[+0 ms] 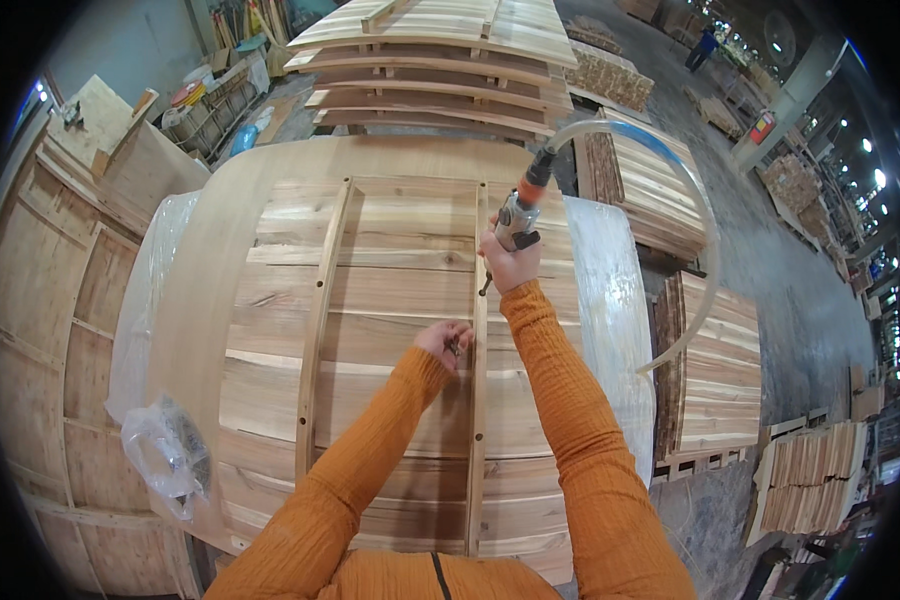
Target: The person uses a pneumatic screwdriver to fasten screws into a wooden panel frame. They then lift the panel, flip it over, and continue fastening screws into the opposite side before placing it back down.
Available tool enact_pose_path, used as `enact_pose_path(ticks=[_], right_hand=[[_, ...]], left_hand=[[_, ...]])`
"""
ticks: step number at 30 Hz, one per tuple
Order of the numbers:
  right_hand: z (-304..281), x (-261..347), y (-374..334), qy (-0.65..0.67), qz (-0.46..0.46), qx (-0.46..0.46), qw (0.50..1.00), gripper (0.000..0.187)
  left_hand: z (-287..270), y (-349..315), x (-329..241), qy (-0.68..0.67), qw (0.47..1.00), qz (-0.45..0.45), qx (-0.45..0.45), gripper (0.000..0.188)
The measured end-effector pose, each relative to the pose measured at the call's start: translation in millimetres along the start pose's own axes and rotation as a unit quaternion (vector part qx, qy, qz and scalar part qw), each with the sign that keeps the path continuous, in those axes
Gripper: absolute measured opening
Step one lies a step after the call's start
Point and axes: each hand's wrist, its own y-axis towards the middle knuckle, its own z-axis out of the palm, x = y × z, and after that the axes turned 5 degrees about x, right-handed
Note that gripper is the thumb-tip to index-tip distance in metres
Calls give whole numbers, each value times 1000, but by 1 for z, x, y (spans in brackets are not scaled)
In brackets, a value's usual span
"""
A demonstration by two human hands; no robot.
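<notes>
My right hand (513, 262) is wrapped round a silver and orange air screwdriver (519, 222). A clear hose rises from its back end and loops away to the right. Its bit points down at the right batten (479, 390) of a slatted wooden panel (400, 300); whether the tip touches the wood I cannot tell. Beside that batten, over the middle boards, my left hand (444, 343) is closed on small dark pieces that look like screws. The left batten (322, 285) runs parallel, with dark holes along it.
A clear plastic bag (165, 455) of dark small parts lies at the panel's left edge. Wrapped plastic (610, 290) covers the sides beneath. Stacked panels (435, 70) stand at the far end, board piles (715, 360) at the right, and a wooden frame wall (60, 350) at the left.
</notes>
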Motion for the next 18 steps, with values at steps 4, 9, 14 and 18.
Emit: enact_pose_path(ticks=[4,9,14,18], right_hand=[[-10,-7,-8,14,-5,-25,1000,21],[8,3,-14,9,27,-21,999,23],[21,18,-17,-7,26,-13,1000,25],[0,22,-20,-6,16,-53,998,26]], left_hand=[[1,-34,21,3,999,-13,-48,21],[-10,-61,25,6,998,-22,-56,14],[-24,-90,26,-95,992,-84,-25,10],[-3,-128,31,13,999,-42,-24,10]])
